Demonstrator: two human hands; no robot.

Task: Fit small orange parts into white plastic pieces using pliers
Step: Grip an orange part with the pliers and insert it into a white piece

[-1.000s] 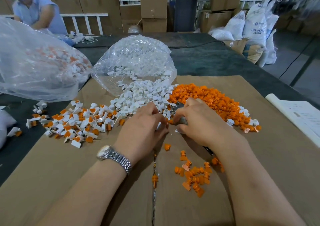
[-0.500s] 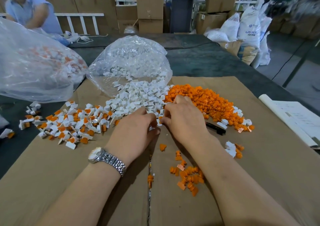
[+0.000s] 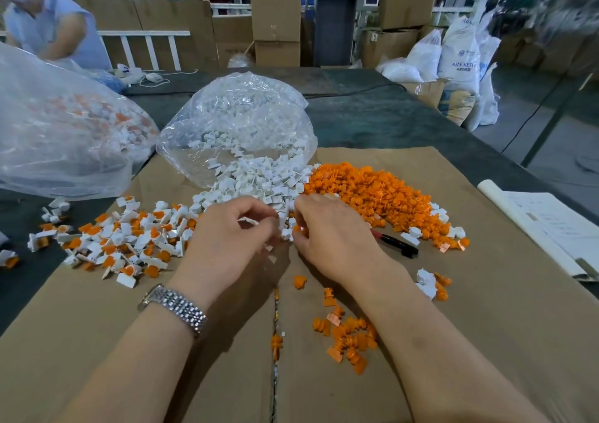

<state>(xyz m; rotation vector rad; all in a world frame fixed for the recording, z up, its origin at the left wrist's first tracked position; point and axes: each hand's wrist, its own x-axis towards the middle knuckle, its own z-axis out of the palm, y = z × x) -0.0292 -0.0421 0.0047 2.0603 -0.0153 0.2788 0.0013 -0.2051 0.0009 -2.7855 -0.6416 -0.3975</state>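
White pieces between both hands blur; grip unclear.

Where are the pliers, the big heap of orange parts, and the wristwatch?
pliers (image 3: pixel 397 244): head view, on the dark handle lying on the cardboard right of the right hand.
heap of orange parts (image 3: pixel 372 192): head view, middle of the heap.
wristwatch (image 3: pixel 176 306): head view, metal band on the left wrist.

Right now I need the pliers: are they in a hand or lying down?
Lying down. The pliers rest on the cardboard beside the right hand, ungripped.
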